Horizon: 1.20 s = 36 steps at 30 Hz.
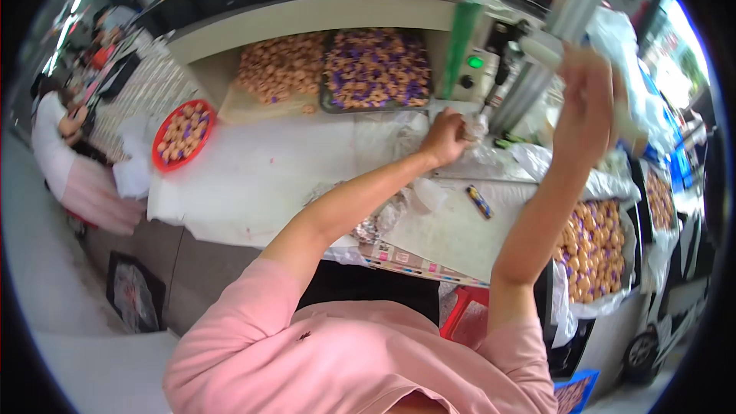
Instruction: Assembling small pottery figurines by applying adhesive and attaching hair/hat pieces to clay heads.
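My left hand point(447, 138) reaches to the foot of a bench machine, its fingers closed at a plastic-wrapped fixture point(476, 127) under a thin metal rod. Whatever lies between those fingers is too small to name. Raised on the right, my right hand point(586, 96) is curled around a pale lever handle point(543, 51) beside the metal column point(529, 92); motion blurs it somewhat. Behind the fixture, a control box point(468, 77) shows a lit green light. A small dark blue and yellow tube point(479, 202) lies on the table nearer to me.
Under the shelf stand a tray point(376, 110) of purple and peach small parts and a heap of peach parts point(277, 69). A red basket point(158, 155) of parts sits left. At right is a lined tray point(598, 305) of round parts. Crumpled plastic point(383, 218) lies near my left forearm.
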Each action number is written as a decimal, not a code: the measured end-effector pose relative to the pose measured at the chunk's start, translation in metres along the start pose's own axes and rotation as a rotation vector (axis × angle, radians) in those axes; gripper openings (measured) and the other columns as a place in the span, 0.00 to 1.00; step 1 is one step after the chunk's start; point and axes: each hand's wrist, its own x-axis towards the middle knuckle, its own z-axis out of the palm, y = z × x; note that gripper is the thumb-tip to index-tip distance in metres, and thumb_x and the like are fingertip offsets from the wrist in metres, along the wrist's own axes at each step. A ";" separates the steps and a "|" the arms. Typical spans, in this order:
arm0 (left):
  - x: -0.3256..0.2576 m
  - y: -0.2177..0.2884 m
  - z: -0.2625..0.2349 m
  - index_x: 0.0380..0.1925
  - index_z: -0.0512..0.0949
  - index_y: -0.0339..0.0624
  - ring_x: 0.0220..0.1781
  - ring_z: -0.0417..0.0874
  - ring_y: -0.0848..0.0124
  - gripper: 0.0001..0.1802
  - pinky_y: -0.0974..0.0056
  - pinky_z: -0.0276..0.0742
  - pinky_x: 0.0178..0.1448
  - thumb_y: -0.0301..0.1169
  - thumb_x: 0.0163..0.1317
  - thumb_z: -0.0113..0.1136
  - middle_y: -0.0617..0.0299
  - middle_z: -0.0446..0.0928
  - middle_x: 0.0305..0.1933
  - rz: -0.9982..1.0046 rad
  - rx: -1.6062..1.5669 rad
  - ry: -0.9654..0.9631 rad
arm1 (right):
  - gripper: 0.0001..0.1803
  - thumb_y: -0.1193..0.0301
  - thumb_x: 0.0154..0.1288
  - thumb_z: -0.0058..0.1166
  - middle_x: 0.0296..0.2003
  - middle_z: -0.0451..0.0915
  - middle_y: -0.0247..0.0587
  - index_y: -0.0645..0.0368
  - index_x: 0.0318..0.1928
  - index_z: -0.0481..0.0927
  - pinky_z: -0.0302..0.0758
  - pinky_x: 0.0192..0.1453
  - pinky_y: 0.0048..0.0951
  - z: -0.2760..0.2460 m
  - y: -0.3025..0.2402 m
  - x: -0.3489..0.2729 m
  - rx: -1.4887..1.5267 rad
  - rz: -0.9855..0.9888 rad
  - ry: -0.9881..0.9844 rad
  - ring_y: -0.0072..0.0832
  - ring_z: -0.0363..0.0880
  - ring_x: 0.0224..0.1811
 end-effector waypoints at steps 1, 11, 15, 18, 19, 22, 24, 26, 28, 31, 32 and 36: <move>-0.003 0.002 -0.004 0.43 0.76 0.38 0.41 0.74 0.60 0.22 0.60 0.74 0.46 0.26 0.45 0.70 0.56 0.70 0.39 -0.018 -0.005 0.033 | 0.13 0.69 0.67 0.49 0.25 0.76 0.40 0.66 0.29 0.76 0.73 0.53 0.39 -0.002 -0.007 -0.019 0.053 0.034 0.002 0.26 0.73 0.29; -0.055 -0.045 -0.179 0.52 0.72 0.42 0.60 0.65 0.51 0.28 0.51 0.61 0.65 0.30 0.48 0.64 0.49 0.68 0.53 -0.023 0.492 0.360 | 0.26 0.66 0.68 0.50 0.56 0.75 0.54 0.70 0.60 0.69 0.68 0.61 0.38 -0.030 -0.036 -0.135 -0.398 0.253 0.005 0.40 0.72 0.61; -0.081 -0.086 -0.263 0.58 0.68 0.42 0.64 0.62 0.46 0.33 0.48 0.61 0.66 0.36 0.51 0.66 0.43 0.63 0.62 -0.273 0.870 0.395 | 0.18 0.77 0.68 0.49 0.46 0.80 0.46 0.69 0.56 0.73 0.73 0.54 0.29 -0.028 -0.059 -0.195 -0.336 0.639 -0.087 0.30 0.78 0.49; -0.097 -0.113 -0.295 0.61 0.67 0.43 0.66 0.59 0.44 0.36 0.47 0.61 0.66 0.41 0.52 0.67 0.41 0.59 0.65 -0.396 0.929 0.412 | 0.14 0.79 0.66 0.51 0.41 0.81 0.43 0.68 0.52 0.76 0.74 0.50 0.25 -0.018 -0.074 -0.222 -0.269 0.770 -0.168 0.27 0.79 0.45; -0.100 -0.121 -0.300 0.61 0.66 0.44 0.65 0.60 0.43 0.37 0.47 0.62 0.65 0.42 0.52 0.66 0.41 0.59 0.65 -0.367 0.926 0.421 | 0.12 0.80 0.66 0.52 0.39 0.81 0.42 0.68 0.50 0.78 0.75 0.49 0.24 -0.014 -0.078 -0.227 -0.245 0.815 -0.236 0.26 0.80 0.43; -0.101 -0.143 -0.307 0.61 0.66 0.45 0.63 0.61 0.43 0.35 0.47 0.64 0.63 0.42 0.53 0.65 0.43 0.60 0.63 -0.352 0.932 0.378 | 0.09 0.79 0.66 0.53 0.36 0.81 0.42 0.68 0.45 0.79 0.75 0.46 0.23 -0.001 -0.084 -0.234 -0.211 0.880 -0.252 0.24 0.80 0.39; -0.097 -0.152 -0.310 0.60 0.67 0.45 0.61 0.62 0.44 0.33 0.47 0.65 0.62 0.41 0.55 0.64 0.45 0.61 0.62 -0.366 0.938 0.330 | 0.09 0.79 0.66 0.53 0.35 0.82 0.41 0.68 0.45 0.79 0.75 0.45 0.23 0.007 -0.086 -0.235 -0.218 0.898 -0.287 0.24 0.80 0.38; -0.090 -0.158 -0.315 0.58 0.70 0.47 0.57 0.65 0.47 0.29 0.49 0.67 0.60 0.39 0.56 0.63 0.49 0.64 0.58 -0.388 0.951 0.271 | 0.07 0.79 0.65 0.54 0.32 0.83 0.41 0.68 0.42 0.80 0.75 0.42 0.23 0.014 -0.089 -0.235 -0.199 0.925 -0.299 0.23 0.80 0.36; -0.084 -0.159 -0.323 0.56 0.70 0.47 0.56 0.66 0.48 0.27 0.49 0.68 0.58 0.40 0.56 0.63 0.51 0.66 0.55 -0.331 1.012 0.236 | 0.07 0.79 0.65 0.54 0.32 0.83 0.42 0.68 0.42 0.80 0.75 0.42 0.23 0.021 -0.092 -0.236 -0.209 0.914 -0.327 0.23 0.80 0.35; -0.075 -0.160 -0.333 0.54 0.71 0.46 0.54 0.69 0.50 0.26 0.49 0.71 0.55 0.41 0.57 0.63 0.53 0.70 0.51 -0.301 1.054 0.147 | 0.06 0.79 0.65 0.54 0.31 0.84 0.42 0.67 0.41 0.81 0.76 0.39 0.22 0.030 -0.096 -0.238 -0.196 0.911 -0.328 0.23 0.80 0.32; -0.073 -0.160 -0.335 0.53 0.71 0.46 0.53 0.70 0.50 0.25 0.50 0.72 0.53 0.42 0.57 0.62 0.54 0.72 0.50 -0.332 1.039 0.095 | 0.06 0.79 0.65 0.54 0.31 0.84 0.41 0.67 0.41 0.81 0.76 0.39 0.22 0.032 -0.097 -0.240 -0.182 0.913 -0.351 0.23 0.80 0.32; -0.075 -0.164 -0.330 0.50 0.74 0.44 0.51 0.77 0.50 0.23 0.49 0.74 0.51 0.44 0.59 0.60 0.50 0.75 0.49 -0.235 1.015 0.133 | 0.07 0.79 0.63 0.55 0.31 0.84 0.41 0.64 0.41 0.82 0.76 0.38 0.24 0.035 -0.102 -0.247 -0.204 0.894 -0.389 0.24 0.81 0.31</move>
